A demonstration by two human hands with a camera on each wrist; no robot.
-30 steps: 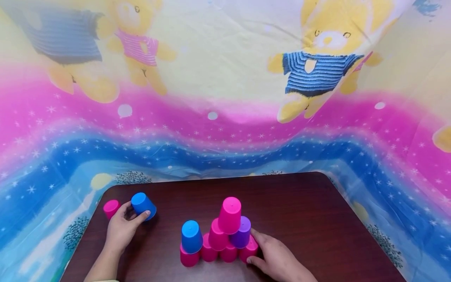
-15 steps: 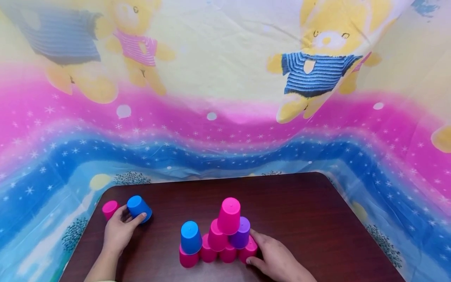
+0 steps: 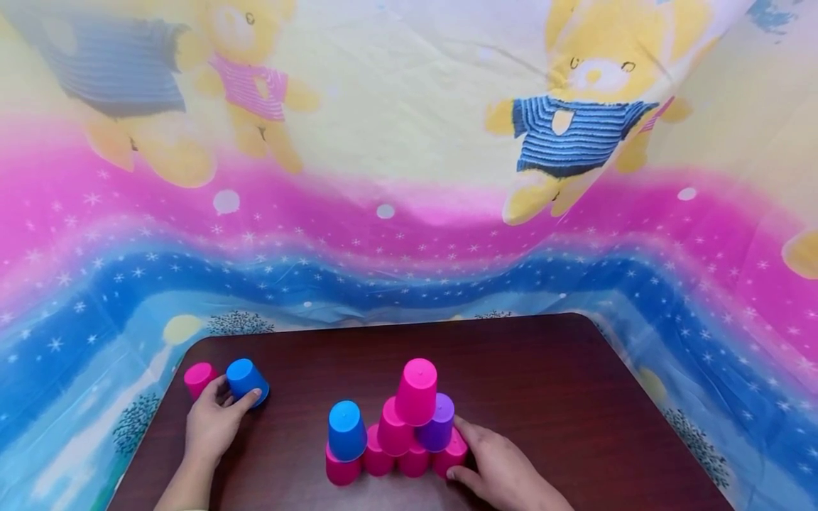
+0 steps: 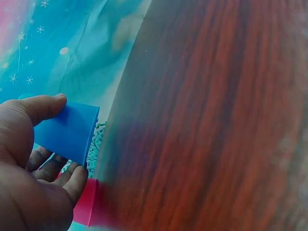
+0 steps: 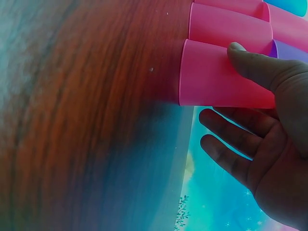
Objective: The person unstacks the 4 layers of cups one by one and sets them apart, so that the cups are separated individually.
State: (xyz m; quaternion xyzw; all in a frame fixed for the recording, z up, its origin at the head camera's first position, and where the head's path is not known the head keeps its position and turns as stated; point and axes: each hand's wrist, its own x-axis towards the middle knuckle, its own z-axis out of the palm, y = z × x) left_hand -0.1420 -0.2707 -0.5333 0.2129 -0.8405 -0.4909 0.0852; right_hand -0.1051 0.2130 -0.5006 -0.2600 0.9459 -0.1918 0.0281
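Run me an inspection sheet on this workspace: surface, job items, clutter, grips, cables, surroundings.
Surface: dark wood-grain table, rounded far corners.
Job items: eight-cup stack of inverted pink, blue and purple cups; separate blue cup and pink cup at far left.
Clutter: nothing seen.
Grips: left grip holds the separate blue cup, whether touching the table unclear; right grip holds the stack's rightmost base cup.
Cables: nothing seen.
Surroundings: printed teddy-bear fabric behind the table.

Cup stack (image 3: 396, 429) sits on table (image 3: 549, 376), right hand (image 3: 505, 465) at its right end, left hand (image 3: 212, 429) farther left around one cup (image 3: 243, 376), second cup (image 3: 199, 378) just left, cloth (image 3: 409, 273) behind table.
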